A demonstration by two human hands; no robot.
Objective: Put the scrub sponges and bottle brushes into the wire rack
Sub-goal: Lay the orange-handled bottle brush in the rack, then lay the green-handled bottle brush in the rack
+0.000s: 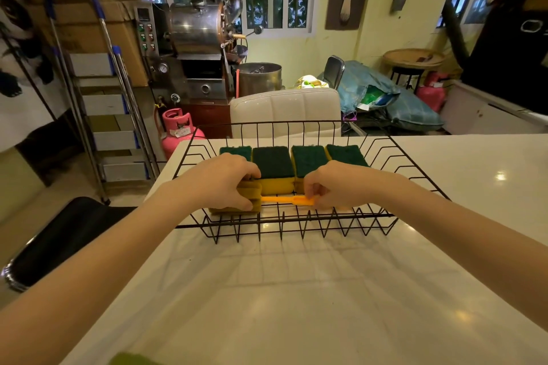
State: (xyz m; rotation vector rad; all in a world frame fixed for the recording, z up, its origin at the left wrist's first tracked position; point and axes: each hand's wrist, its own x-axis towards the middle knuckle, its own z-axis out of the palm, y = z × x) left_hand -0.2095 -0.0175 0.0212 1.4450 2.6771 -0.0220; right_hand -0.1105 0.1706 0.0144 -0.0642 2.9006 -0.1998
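Mid-placing: my left hand [228, 181] grips a sponge [237, 204], right hand [332, 187] pinches the orange brush handle [286, 200] inside the wire rack [296, 225]; next, probably seat both & let go.

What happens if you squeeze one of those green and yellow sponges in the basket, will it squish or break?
The sponge would probably squish, not break: its thick yellow body looks like soft foam. It likely weighs little for its size. The dark green top looks rough, so it shouldn't slip from fingers, and its flat, blocky shape in the wire rack won't roll.
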